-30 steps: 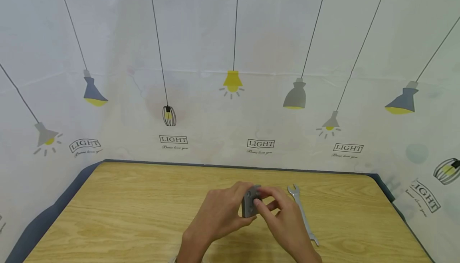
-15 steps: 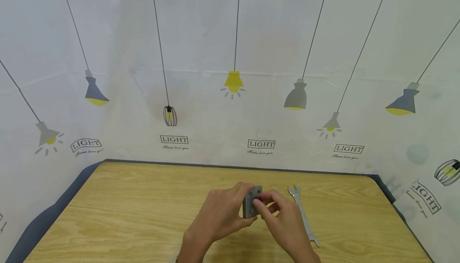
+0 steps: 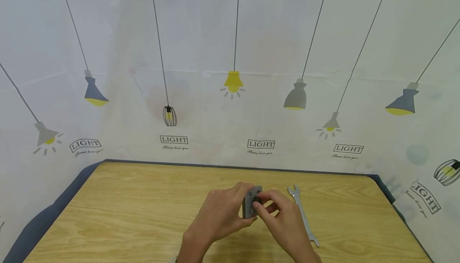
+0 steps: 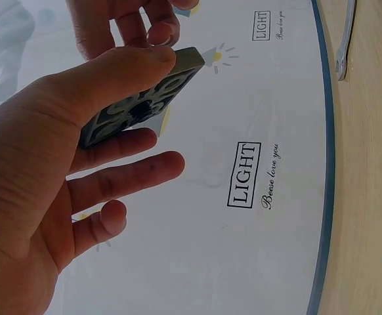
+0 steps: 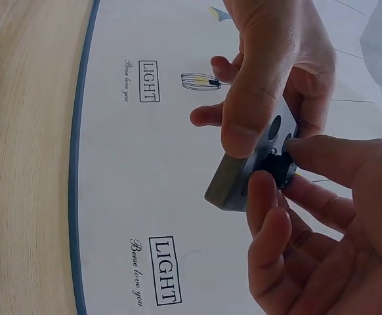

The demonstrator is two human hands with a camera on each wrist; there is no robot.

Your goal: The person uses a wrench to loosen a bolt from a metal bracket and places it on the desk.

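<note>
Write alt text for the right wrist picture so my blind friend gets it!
The left hand grips a holed gray block while the right hand pinches a small black part at its face. Behind are a white backdrop printed LIGHT and a wooden tabletop.

A double-ended metal wrench point(image 3: 303, 215) lies on the wood-grain table point(image 3: 143, 203).

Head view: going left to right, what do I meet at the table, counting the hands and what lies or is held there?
Left hand → gray block → right hand → wrench.
</note>
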